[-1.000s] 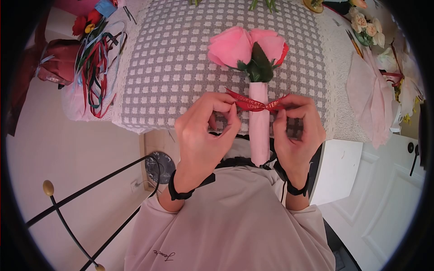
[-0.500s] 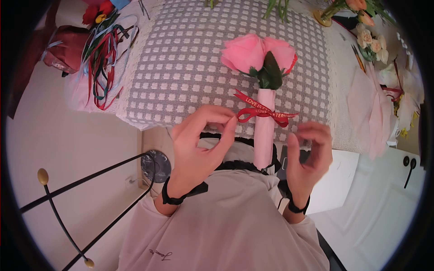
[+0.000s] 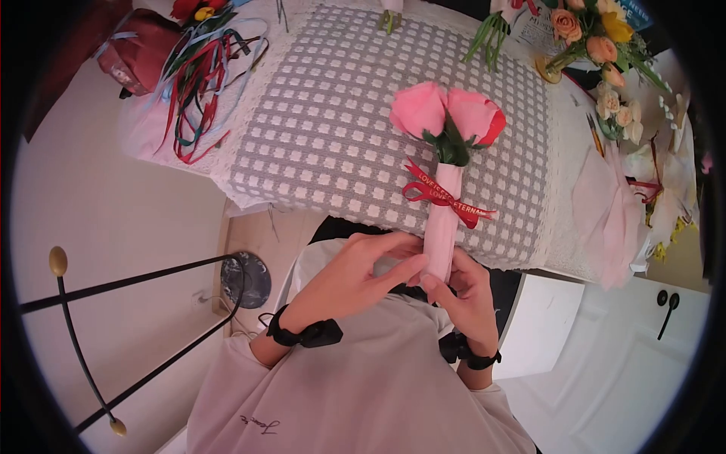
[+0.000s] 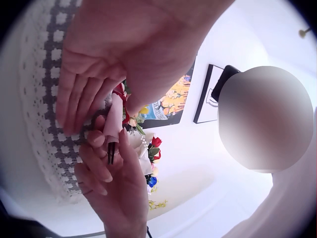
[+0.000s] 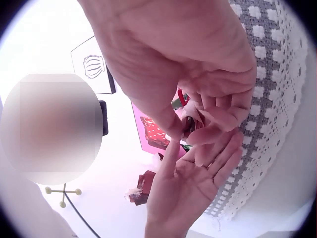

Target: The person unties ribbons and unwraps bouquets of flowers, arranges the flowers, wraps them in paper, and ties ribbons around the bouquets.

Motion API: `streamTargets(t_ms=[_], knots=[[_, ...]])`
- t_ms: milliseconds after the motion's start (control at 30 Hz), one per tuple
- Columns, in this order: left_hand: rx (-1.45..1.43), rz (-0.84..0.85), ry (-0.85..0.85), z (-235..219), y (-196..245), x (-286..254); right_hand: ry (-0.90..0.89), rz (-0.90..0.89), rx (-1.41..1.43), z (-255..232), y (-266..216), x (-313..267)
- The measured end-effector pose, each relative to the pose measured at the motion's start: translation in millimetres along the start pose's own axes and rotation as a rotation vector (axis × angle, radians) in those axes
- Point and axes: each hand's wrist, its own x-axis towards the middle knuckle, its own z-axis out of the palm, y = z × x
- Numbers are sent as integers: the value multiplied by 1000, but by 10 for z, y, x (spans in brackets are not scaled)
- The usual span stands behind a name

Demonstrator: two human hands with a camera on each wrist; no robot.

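A small bouquet has two pink artificial roses (image 3: 420, 110) with green leaves and a pale pink wrapped handle (image 3: 448, 181). A red printed ribbon (image 3: 446, 198) is tied round the handle in a bow. My left hand (image 3: 352, 276) holds the handle's lower end, thumb along its edge and fairly straight fingers passing behind. From the other side my right hand (image 3: 470, 299) pinches the same end, thumb in front and fingers curled behind. In the left wrist view, dark stem ends (image 4: 111, 153) poke out of the wrap (image 4: 114, 116).
A grey and white checked cushion (image 3: 318, 136) lies under the blooms. Tangled ribbons (image 3: 200, 91) are at the left; pink wrapping sheets (image 3: 601, 204) lie at the right. Cut green stems (image 3: 491, 41) and peach flowers (image 3: 601, 49) stand at the back. A black metal rail (image 3: 144, 280) is at lower left.
Both hands have let go of the ribbon bow and moved down to the handle's lower end. The head view has shifted, showing more flowers at the back.
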Motion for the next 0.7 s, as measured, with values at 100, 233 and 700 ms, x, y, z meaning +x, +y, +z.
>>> streamTargets(t_ms=[100,233,700], knots=[[-68,-53,-66,-25,-83,16,-60,35,131,32,17,12],[-300,-73,-87,63,-182,-7,-164,67,134,62,123,-44],[-262,-267,-38,241,30,-146,-335,-244,-243,339,367,-145]])
